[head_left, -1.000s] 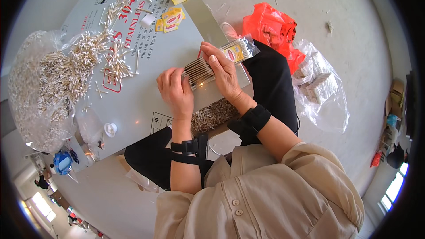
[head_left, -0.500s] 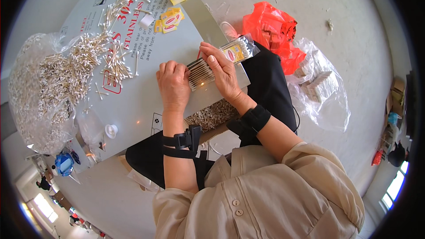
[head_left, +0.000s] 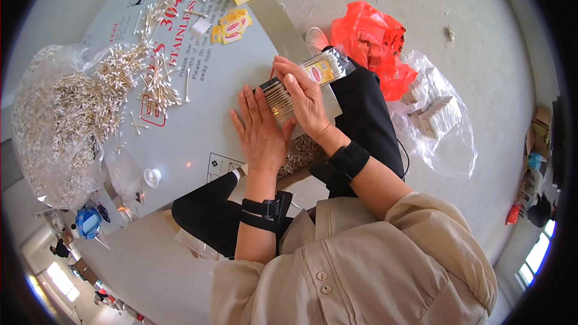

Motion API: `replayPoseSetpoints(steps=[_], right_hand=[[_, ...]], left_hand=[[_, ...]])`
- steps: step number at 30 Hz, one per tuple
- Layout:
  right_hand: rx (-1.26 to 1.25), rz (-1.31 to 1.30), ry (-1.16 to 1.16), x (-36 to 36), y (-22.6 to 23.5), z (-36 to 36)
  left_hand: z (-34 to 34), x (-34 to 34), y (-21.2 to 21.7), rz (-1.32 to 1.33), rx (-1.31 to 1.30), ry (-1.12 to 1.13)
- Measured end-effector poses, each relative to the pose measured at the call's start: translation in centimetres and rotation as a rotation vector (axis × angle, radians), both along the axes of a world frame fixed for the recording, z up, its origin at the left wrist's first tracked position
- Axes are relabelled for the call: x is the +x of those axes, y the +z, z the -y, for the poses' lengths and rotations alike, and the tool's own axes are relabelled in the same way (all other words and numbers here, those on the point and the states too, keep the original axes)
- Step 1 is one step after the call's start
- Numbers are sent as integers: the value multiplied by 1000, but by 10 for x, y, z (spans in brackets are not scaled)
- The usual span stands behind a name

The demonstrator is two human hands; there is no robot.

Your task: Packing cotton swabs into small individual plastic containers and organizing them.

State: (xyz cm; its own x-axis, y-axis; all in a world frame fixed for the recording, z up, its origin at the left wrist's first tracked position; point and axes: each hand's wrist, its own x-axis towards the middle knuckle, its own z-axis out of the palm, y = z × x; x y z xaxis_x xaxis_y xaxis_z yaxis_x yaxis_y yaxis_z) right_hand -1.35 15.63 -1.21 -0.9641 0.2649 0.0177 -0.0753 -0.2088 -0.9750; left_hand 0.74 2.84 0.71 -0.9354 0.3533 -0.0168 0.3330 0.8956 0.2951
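Observation:
A flat row of cotton swabs (head_left: 277, 97) lies side by side at the table's near right edge, its far end in a clear bag with a yellow card (head_left: 319, 72). Across the middle of this pack my right hand (head_left: 308, 107) is closed, thumb on top and fingers round the far side. My left hand (head_left: 263, 135) lies flat with its fingers stretched out, touching the left end of the row. Nothing shows in its grip. Parts of the pack are hidden under my right hand.
Loose cotton swabs (head_left: 159, 87) and a big clear bag (head_left: 36, 114) full of them cover the table's (head_left: 180, 135) left side. Yellow cards (head_left: 232, 24) lie farther back. On the floor to the right sit a red plastic bag (head_left: 373, 24) and a clear bag (head_left: 460, 138) holding white bundles.
My left hand has shifted right and its bent fingers have straightened out flat against the end of the row. My right hand has hardly moved on the pack.

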Motion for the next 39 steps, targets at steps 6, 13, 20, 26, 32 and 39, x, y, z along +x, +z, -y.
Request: replayPoseSetpoints(steps=[6,13,20,26,32,39], right_hand=[[-8,-11,5,0,-1,2],[-18,-53,-61,1,0,5],[-32,-58,-78,-1,-2,10],[17,-47,-78,-4,1,5],[181,-49,71,-2,19,-19],[1173,-289,471,-11,41,-71]], left_hand=[[1,-12,-3,-5,-47,6],[0,-17,-15,-132,558,93],[-22,-30,-21,-62,1217,330],[-23,-34,-18,17,1285,292],[-6,-33,-12,-197,556,58],[-3,-10,-9,-84,58,-47]])
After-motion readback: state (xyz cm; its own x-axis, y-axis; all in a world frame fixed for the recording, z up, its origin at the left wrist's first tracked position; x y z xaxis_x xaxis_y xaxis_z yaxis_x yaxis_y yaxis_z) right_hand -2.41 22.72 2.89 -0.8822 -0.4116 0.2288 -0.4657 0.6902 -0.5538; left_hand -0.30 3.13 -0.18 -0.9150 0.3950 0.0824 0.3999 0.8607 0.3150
